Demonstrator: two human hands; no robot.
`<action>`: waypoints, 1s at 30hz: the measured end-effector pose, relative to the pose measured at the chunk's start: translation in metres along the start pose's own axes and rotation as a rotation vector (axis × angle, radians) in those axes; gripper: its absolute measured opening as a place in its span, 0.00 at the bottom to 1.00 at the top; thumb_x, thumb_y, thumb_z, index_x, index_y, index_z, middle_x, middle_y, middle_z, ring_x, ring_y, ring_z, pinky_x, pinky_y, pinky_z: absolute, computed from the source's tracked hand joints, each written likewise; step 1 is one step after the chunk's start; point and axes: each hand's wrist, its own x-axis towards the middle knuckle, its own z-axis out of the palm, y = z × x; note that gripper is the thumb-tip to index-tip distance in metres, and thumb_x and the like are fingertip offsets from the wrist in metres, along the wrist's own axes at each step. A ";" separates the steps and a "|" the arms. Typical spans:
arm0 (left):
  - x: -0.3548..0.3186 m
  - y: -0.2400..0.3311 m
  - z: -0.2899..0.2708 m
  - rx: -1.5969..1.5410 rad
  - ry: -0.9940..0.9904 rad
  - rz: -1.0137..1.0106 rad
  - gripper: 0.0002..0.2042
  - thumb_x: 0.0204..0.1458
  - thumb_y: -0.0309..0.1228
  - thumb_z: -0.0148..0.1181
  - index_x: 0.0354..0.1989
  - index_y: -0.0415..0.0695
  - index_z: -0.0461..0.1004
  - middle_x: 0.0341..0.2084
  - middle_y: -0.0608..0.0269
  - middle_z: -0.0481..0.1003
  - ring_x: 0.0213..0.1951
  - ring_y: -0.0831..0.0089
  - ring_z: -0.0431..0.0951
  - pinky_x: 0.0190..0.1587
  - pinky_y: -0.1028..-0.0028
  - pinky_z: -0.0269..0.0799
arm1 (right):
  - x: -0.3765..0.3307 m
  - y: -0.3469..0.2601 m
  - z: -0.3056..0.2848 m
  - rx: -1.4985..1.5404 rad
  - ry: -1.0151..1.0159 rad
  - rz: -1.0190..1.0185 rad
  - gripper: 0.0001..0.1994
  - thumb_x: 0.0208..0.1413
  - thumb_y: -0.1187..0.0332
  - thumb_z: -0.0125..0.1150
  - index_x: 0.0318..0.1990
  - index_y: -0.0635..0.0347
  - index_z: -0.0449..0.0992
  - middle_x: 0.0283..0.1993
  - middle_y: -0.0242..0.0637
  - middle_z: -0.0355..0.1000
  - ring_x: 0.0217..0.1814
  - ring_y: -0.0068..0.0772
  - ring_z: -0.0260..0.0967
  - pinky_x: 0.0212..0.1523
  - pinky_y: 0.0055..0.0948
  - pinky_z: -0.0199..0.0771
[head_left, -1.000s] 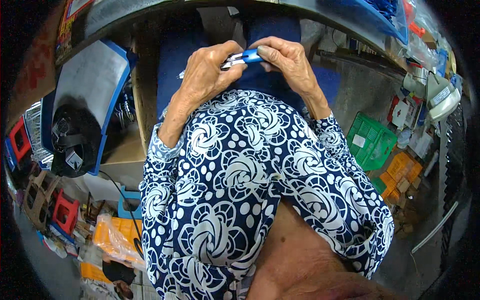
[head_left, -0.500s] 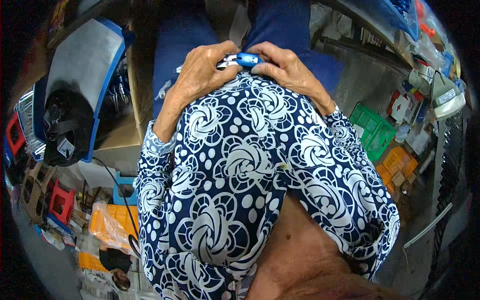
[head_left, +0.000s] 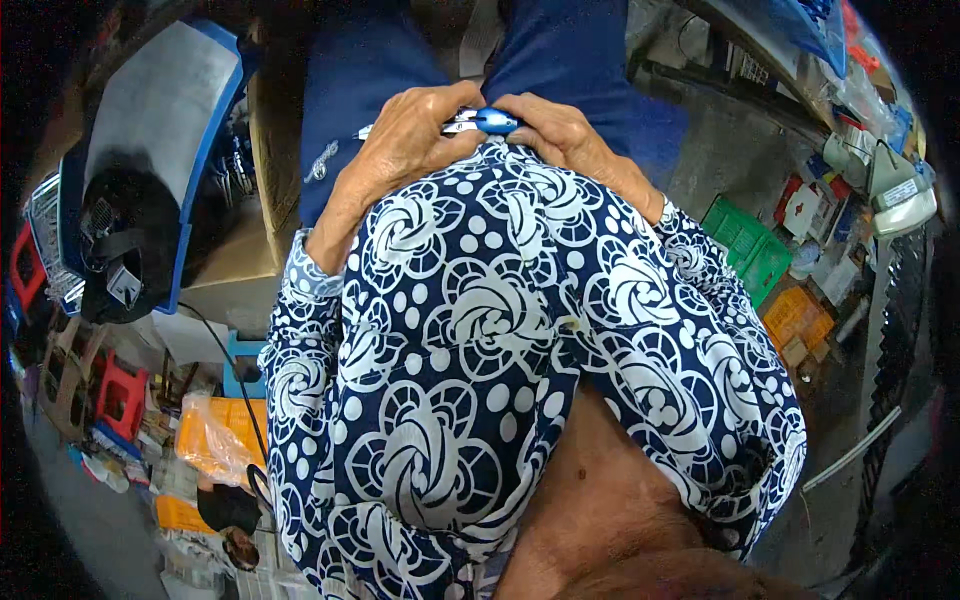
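Over my lap, both hands are closed on one small folding tool [head_left: 496, 121] with a blue body and silvery metal parts. My left hand [head_left: 410, 132] wraps the silvery part, and a thin metal tip shows past its outer side. Around the blue end are the bent fingers of my right hand [head_left: 565, 135], thumb tucked below. Much of the tool is hidden by my fingers. A small silvery item [head_left: 321, 161] lies on my dark blue trousers [head_left: 370, 60], left of my left hand; its kind is unclear.
At left stand a blue-edged grey tray [head_left: 150, 110] with a black bag-like thing [head_left: 125, 235] on it, and several pliers-like tools [head_left: 235, 165] beside it. A red stool [head_left: 122, 405] is lower left. On the right floor are a green crate [head_left: 745, 250] and an orange one [head_left: 798, 318].
My right fingers have shifted slightly on the blue end, with the thumb tucked lower. Both hands keep their hold, and the whole view has moved a little.
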 end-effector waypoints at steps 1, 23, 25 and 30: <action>0.000 0.001 0.000 -0.011 -0.004 -0.022 0.11 0.41 0.33 0.57 0.31 0.39 0.71 0.21 0.49 0.73 0.26 0.56 0.74 0.31 0.63 0.67 | -0.002 0.002 0.002 -0.002 0.006 0.027 0.16 0.47 0.73 0.55 0.45 0.66 0.65 0.34 0.46 0.67 0.35 0.46 0.68 0.34 0.33 0.69; -0.004 -0.005 0.011 -0.115 -0.027 -0.084 0.11 0.39 0.32 0.56 0.30 0.38 0.73 0.16 0.48 0.71 0.21 0.61 0.74 0.29 0.68 0.68 | -0.011 -0.001 0.016 -0.020 0.056 0.097 0.14 0.47 0.72 0.57 0.42 0.65 0.67 0.32 0.46 0.67 0.34 0.46 0.68 0.33 0.34 0.69; -0.004 -0.006 0.011 -0.140 -0.035 -0.076 0.12 0.39 0.32 0.56 0.30 0.37 0.73 0.16 0.48 0.72 0.21 0.60 0.74 0.29 0.68 0.68 | -0.009 -0.001 0.014 -0.037 0.017 0.059 0.14 0.46 0.72 0.57 0.42 0.66 0.66 0.32 0.47 0.67 0.33 0.47 0.68 0.32 0.35 0.69; -0.007 -0.004 0.010 -0.088 0.018 -0.023 0.12 0.39 0.32 0.55 0.30 0.36 0.73 0.19 0.46 0.73 0.24 0.57 0.75 0.31 0.66 0.70 | -0.007 0.002 0.015 -0.036 0.008 0.030 0.14 0.47 0.72 0.56 0.42 0.67 0.66 0.32 0.48 0.67 0.33 0.47 0.68 0.32 0.36 0.69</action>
